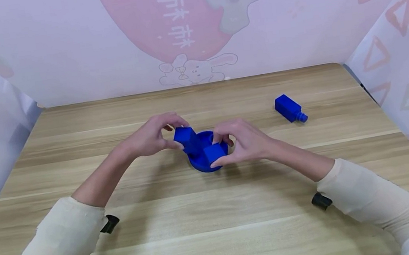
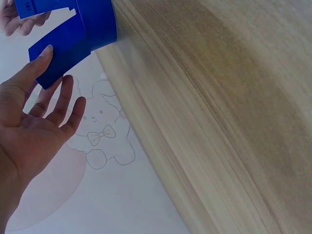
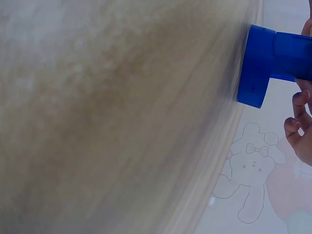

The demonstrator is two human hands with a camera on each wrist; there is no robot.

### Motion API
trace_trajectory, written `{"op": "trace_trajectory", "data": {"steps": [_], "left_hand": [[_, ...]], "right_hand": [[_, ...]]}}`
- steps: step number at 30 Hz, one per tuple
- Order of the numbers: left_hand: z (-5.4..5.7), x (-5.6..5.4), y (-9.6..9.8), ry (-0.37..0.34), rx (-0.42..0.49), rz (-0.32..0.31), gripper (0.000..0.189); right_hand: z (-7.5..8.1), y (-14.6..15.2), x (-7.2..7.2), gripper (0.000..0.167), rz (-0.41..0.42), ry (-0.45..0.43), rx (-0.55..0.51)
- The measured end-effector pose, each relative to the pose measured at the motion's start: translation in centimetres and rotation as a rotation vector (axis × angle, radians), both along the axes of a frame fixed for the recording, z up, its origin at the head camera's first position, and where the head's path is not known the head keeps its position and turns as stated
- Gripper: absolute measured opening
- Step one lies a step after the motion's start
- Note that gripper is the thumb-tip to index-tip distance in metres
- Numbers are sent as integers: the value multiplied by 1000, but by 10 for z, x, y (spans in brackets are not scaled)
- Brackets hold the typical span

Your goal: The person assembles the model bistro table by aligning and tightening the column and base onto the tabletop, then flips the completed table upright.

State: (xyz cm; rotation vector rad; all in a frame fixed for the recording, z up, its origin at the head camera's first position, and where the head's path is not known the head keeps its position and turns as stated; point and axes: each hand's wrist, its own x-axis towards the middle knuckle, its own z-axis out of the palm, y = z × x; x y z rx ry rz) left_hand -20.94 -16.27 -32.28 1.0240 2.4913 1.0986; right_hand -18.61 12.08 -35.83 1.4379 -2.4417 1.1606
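A round blue base [image 1: 199, 166] with a raised rim rests on the table in the head view, two blue blocks upright in it. My left hand [image 1: 152, 137] pinches the taller left block [image 1: 185, 138] near its top, between thumb and fingers. With thumb and fingers, my right hand [image 1: 245, 141] grips the right block [image 1: 214, 152]. In the left wrist view, the left hand [image 2: 36, 129] holds its block [image 2: 66, 51], whose lower end sits in the base [image 2: 103, 24]. The right wrist view shows the base [image 3: 256, 68] side-on; the fingers there are partly cut off.
Another blue block [image 1: 287, 107] with a stepped, narrow round end lies on its side at the back right of the wooden table [image 1: 210, 227]. A printed backdrop [image 1: 71, 46] stands along the back edge, with sheets at both sides.
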Motion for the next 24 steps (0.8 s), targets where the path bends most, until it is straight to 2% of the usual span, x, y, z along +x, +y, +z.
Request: {"op": "trace_trajectory", "data": {"steps": [5, 13, 18, 24], "left_hand": [[1, 0, 0, -3, -2, 2, 40], [0, 2, 2, 20, -34, 28, 40], [0, 3, 2, 51, -49, 37, 40], [1, 3, 2, 58, -58, 56, 39]], "right_hand": [[1, 0, 1, 41, -5, -10, -2], [1, 1, 2, 44, -55, -83, 29], [1, 0, 3, 45, -58, -72, 28], [3, 0, 4, 43, -47, -47, 12]]}}
